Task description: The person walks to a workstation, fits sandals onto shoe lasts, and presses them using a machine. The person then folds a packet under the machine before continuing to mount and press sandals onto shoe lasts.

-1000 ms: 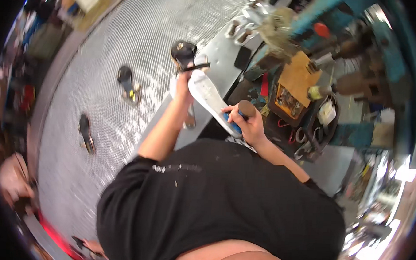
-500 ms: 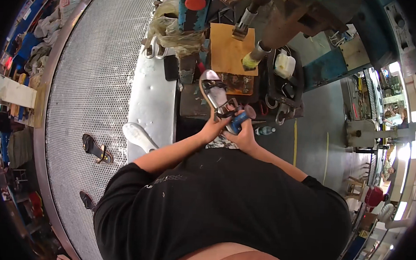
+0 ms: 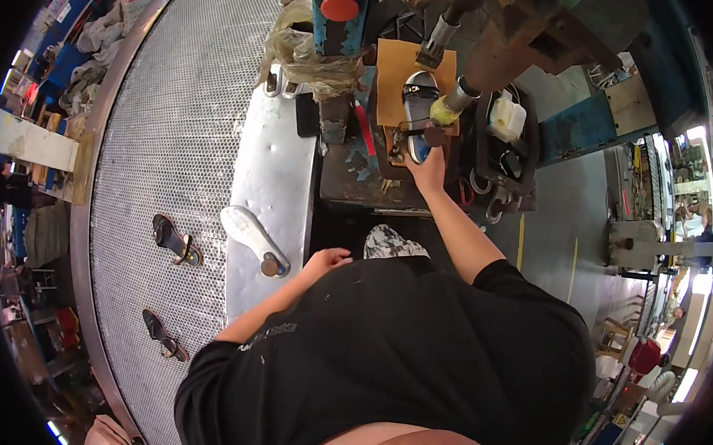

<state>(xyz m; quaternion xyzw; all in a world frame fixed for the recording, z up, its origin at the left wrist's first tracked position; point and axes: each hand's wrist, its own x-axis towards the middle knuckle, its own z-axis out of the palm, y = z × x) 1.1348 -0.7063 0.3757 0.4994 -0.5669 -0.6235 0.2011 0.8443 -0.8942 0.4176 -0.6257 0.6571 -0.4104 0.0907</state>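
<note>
My right hand is closed round the heel end of a strappy sandal with a silvery insole and dark straps. The sandal lies sole down on an orange-brown pad, under the metal parts of a press. Blue shows at its heel, and a round brown disc overlaps that end; I cannot tell what the disc belongs to. Beside the metal bench, my left hand is empty, fingers loosely bent and apart. Nearest to it, a white sole-shaped piece with a round brown end rests on the bench.
Two dark sandals lie on the dimpled metal surface at left. A dark phone-like slab is on the bench. A black bin with a white container stands right of the pad. Crumpled plastic hangs by the blue post.
The sandal has gone from both hands near my body up and forward onto the pad, held by my right hand. My left hand has let go and moved left toward the bench.
</note>
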